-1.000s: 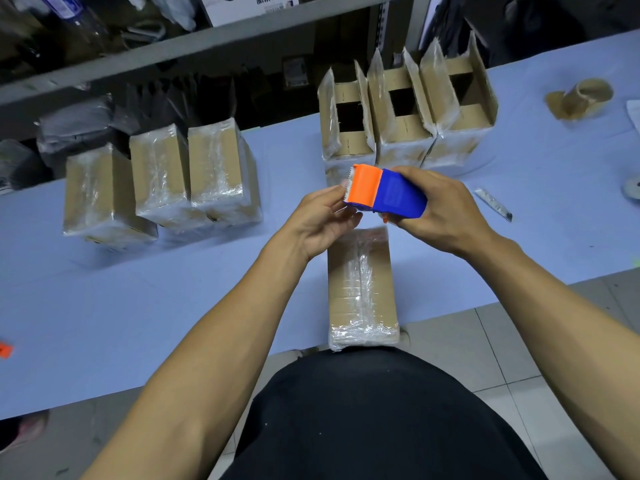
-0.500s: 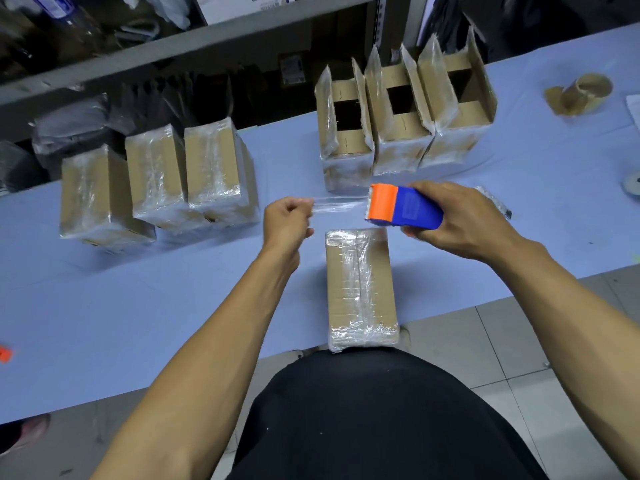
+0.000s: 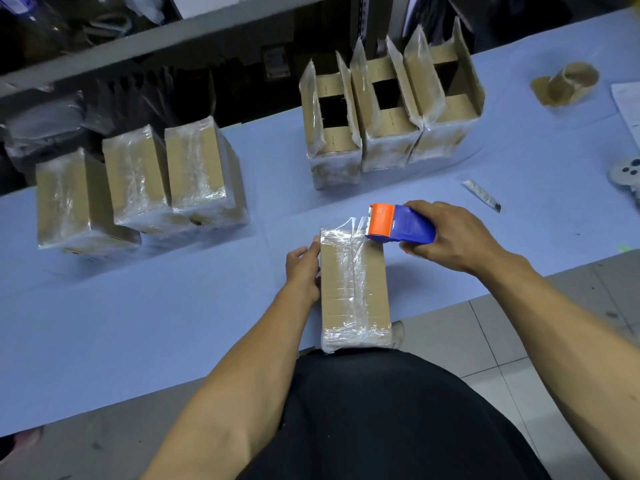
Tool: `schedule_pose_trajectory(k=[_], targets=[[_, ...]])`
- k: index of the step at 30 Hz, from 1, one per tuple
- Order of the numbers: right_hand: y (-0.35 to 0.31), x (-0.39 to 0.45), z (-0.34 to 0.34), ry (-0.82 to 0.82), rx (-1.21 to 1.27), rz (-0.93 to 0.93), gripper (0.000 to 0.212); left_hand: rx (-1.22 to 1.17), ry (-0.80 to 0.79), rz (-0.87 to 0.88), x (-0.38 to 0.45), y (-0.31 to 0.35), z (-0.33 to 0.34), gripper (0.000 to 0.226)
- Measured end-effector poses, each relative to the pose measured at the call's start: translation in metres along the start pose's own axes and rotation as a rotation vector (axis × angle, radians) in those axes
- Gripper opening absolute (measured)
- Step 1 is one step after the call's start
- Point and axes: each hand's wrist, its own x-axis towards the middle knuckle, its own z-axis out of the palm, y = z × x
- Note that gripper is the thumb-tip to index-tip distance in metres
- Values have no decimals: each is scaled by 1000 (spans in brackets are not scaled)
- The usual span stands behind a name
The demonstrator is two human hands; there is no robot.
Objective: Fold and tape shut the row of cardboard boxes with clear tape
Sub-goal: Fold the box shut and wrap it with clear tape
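While right fingers grip dispenser, left fingers flat against glossy taped box.

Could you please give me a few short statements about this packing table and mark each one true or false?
1. The right hand grips the blue and orange tape dispenser. True.
2. The dispenser sits at the near end of the closed cardboard box at the table edge. False: it is at the far end.
3. Three open cardboard boxes stand in a row behind it. True.
4. The left hand lies flat on top of that box. False: it is against the box's left side.
5. The three taped boxes on the left have open flaps. False: they are closed.
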Motion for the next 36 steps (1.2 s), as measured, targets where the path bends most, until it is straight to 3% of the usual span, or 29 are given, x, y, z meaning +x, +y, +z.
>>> schedule_pose_trajectory(k=[2,6,9,11,16,22,26,33,36], targets=[[0,-1,4,3,15,1,58,59,2,7,2,3,0,25],[4,0,5,11,12,-12,59,192,53,207,-1,20,5,39],[6,2,5,15,14,-28,58,406,-86,272,-15,19,16,79],[5,4,5,6,25,-49,58,500,-72,347,-17,13,19,92],[27,2,-3,-76,29,-90,61,535,-51,480,-18,11,17,51],[62,-4,-9,-121,6,-40,63,518,-39,482,-20,10,20,62],[69,-5,-11,-143,-52,-17,61,528,-53,491,-19,8,19,49],[12,24,-1,-108,-401,-51,44,586,-53,512,-12,7,18,38],[-9,31,1,-68,-512,-27,39,567,-46,495,-13,8,19,47]])
